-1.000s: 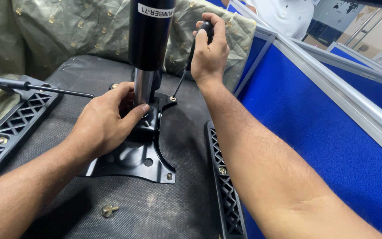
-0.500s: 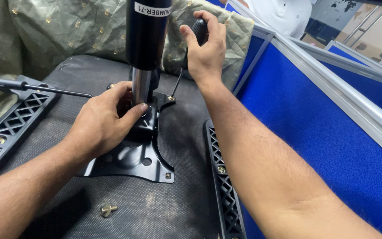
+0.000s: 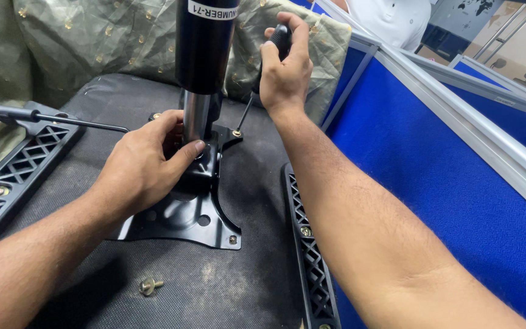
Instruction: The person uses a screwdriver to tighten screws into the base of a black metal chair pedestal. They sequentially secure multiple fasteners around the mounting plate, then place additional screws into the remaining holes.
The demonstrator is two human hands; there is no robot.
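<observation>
Loose brass bolt [image 3: 148, 285] near on the dark seat underside [image 3: 92, 109], black mounting plate [image 3: 181, 226] mid-scene partly hidden under left hand [image 3: 144, 167] wrapped around chrome gas-lift column [image 3: 196, 116], top cut off, right hand [image 3: 284, 76] clenched on screwdriver [image 3: 263, 73], tip on far-corner screw [image 3: 237, 133], blue partition [image 3: 433, 176] close right.

the left hand [image 3: 147, 164] lies low, fingers curled in a loose grasp, forearm reaching in from the lower left. the right hand [image 3: 284, 70] is raised, fist closed, arm stretched forward.
</observation>
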